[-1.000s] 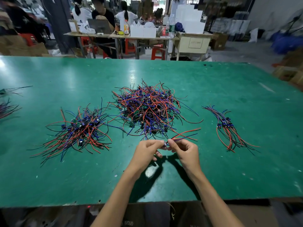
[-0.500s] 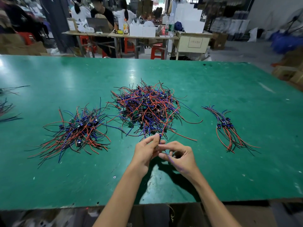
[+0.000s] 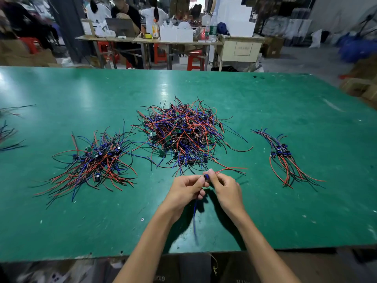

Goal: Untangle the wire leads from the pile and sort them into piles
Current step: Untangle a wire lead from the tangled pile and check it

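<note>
A big tangled pile [image 3: 183, 133] of red, blue and black wire leads with small green boards lies mid-table. A looser sorted pile [image 3: 95, 160] spreads to its left, and a small neat bundle [image 3: 282, 155] lies to its right. Just in front of the big pile, my left hand [image 3: 186, 189] and my right hand [image 3: 226, 186] together pinch one wire lead [image 3: 206, 177] by its small blue part. Its red and black wires stick out to the right past my right hand. A blue wire hangs down between my wrists.
The green table [image 3: 265, 211] ends close to my body. More wire ends [image 3: 8, 135] lie at the far left edge. Behind the table, people sit at a workbench [image 3: 146, 39] with boxes and red stools; cartons stand at the right.
Both hands came together again on a single lead, lifted slightly toward the big pile. A blue wire now dangles below them, and red and black ends point right.
</note>
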`<action>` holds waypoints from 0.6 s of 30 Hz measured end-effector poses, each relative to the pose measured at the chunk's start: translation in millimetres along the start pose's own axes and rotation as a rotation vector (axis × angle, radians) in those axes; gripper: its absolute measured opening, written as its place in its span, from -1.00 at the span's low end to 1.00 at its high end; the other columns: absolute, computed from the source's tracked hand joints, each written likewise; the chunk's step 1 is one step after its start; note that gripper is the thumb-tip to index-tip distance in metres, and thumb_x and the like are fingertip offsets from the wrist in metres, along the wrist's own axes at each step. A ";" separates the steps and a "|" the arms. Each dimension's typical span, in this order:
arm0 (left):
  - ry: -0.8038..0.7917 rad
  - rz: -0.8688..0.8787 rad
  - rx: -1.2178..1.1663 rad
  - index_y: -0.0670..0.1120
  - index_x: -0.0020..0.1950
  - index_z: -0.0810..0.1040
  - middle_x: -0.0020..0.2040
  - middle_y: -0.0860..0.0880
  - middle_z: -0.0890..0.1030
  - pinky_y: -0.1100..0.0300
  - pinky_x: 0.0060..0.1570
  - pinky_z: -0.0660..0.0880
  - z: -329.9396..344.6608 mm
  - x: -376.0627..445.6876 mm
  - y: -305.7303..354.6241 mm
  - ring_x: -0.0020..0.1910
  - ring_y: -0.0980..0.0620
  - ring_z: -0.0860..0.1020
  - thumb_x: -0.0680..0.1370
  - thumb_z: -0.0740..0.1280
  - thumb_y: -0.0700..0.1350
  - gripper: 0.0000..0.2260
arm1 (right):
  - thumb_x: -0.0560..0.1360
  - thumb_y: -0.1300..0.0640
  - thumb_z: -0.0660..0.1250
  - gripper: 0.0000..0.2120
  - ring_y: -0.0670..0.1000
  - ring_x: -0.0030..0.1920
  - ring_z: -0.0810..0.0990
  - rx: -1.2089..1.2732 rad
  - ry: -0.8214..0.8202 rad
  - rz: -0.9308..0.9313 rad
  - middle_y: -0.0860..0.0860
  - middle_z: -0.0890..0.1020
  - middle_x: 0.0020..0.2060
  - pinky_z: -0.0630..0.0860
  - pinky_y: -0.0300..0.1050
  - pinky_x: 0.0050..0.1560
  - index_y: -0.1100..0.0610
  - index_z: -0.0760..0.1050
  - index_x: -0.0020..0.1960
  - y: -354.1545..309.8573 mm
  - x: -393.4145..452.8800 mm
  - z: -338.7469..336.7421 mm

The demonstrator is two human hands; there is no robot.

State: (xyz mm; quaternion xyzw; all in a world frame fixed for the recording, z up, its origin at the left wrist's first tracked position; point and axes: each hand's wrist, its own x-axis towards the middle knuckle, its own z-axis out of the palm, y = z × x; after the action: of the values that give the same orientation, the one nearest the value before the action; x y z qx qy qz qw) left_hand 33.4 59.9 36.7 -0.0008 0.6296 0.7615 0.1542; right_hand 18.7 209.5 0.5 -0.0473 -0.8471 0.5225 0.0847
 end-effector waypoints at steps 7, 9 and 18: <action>-0.042 0.051 0.322 -0.16 0.32 0.52 -0.14 -0.05 0.62 0.39 -0.40 0.39 2.8 2.7 -3.0 -0.43 0.20 0.47 0.66 0.19 -0.37 -0.72 | 0.50 -0.09 0.47 -0.83 -0.10 -0.21 0.65 0.332 0.079 -0.078 -0.05 0.73 -0.23 0.55 -0.11 -0.09 -0.01 0.68 -0.16 5.6 -1.9 -4.8; -0.057 0.044 0.353 -0.14 0.36 0.47 -0.11 -0.08 0.61 0.39 -0.40 0.40 5.3 4.5 -2.7 -0.40 0.18 0.48 0.66 0.16 -0.40 -0.67 | 0.46 -0.15 0.48 -0.76 -0.06 -0.22 0.65 0.323 0.109 -0.051 -0.04 0.73 -0.24 0.55 -0.04 -0.10 0.02 0.70 -0.16 7.0 -1.5 -5.0; 0.056 0.155 0.445 0.02 0.13 0.65 -0.03 0.06 0.69 0.26 -0.10 0.55 6.1 9.7 -7.7 -0.09 0.15 0.64 0.61 0.37 -0.02 -0.86 | 0.51 0.08 0.48 -0.90 -0.04 -0.12 0.68 0.393 0.053 -0.092 -0.01 0.75 -0.14 0.56 -0.25 -0.15 0.07 0.73 -0.13 3.3 -2.5 -7.0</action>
State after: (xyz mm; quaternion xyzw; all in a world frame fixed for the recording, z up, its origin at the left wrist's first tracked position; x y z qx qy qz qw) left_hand 27.1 69.2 28.7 0.0607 0.7839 0.6134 0.0742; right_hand 22.5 216.6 0.4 -0.0047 -0.7275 0.6720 0.1385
